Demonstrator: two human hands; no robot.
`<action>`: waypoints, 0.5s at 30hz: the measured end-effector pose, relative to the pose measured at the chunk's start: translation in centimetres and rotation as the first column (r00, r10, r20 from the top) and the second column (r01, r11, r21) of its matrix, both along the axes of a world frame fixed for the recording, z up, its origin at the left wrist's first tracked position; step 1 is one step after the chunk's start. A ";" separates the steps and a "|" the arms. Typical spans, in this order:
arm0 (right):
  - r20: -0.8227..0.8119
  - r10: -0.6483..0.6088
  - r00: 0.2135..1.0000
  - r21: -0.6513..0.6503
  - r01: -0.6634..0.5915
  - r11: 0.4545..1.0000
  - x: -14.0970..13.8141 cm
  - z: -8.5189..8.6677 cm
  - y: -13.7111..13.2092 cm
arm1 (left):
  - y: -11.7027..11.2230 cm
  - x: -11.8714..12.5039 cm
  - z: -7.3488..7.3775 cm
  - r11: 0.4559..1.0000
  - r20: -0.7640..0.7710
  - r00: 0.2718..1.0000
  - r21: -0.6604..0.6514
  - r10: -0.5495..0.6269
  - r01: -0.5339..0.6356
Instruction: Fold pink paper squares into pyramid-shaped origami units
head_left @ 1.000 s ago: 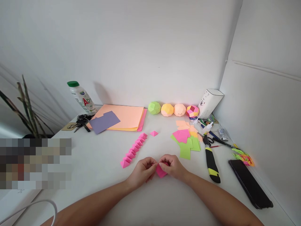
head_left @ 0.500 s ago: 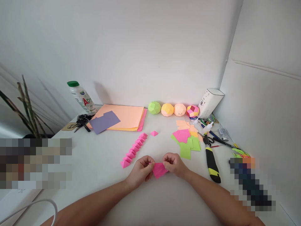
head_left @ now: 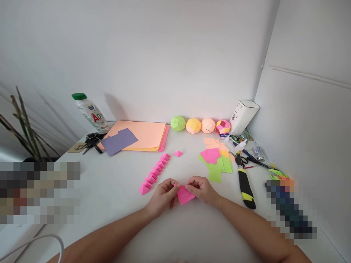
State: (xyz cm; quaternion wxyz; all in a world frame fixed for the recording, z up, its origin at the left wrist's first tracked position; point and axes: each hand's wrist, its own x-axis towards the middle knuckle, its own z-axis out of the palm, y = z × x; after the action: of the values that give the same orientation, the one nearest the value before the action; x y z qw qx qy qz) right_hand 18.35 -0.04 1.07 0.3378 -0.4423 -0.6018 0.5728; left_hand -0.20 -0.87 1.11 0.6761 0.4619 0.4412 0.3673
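Between my two hands is a pink piece of paper (head_left: 185, 196), pinched along its upper edge. My left hand (head_left: 164, 195) is closed on its left side, with the thumb on top. On the right side, my right hand (head_left: 202, 190) pinches it between thumb and fingers; the fingertips behind the paper are hidden. Beyond my left hand runs a slanting row of folded pink paper pieces (head_left: 155, 173), and a single folded pink piece (head_left: 178, 153) lies apart from it. Loose pink paper (head_left: 210, 156) and green paper pieces (head_left: 215, 173) lie beyond my right hand.
Peach sheets (head_left: 145, 131) and a purple sheet (head_left: 119, 141) lie at the back left, near a bottle (head_left: 91, 115) and keys (head_left: 93, 140). Several paper balls (head_left: 193, 126) line the wall. A utility knife (head_left: 246, 188), scissors (head_left: 240, 160) and a glue bottle (head_left: 240, 147) lie right.
Both hands have drawn slightly closer together on the pink paper, the right one shifting inward along its upper edge. The whole view has shifted a little.
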 end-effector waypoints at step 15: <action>-0.102 -0.075 0.992 -0.018 0.073 0.997 -0.1 -0.3 0.0 | -0.5 0.2 0.8 0.976 -0.074 0.981 0.138 0.182 -0.170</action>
State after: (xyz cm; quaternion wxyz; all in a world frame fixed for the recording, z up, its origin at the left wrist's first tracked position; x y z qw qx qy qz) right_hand 18.21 -0.05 0.77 0.3859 -0.4367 -0.5628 0.5862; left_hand -0.03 -1.35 1.87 0.5892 0.4800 0.4841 0.4337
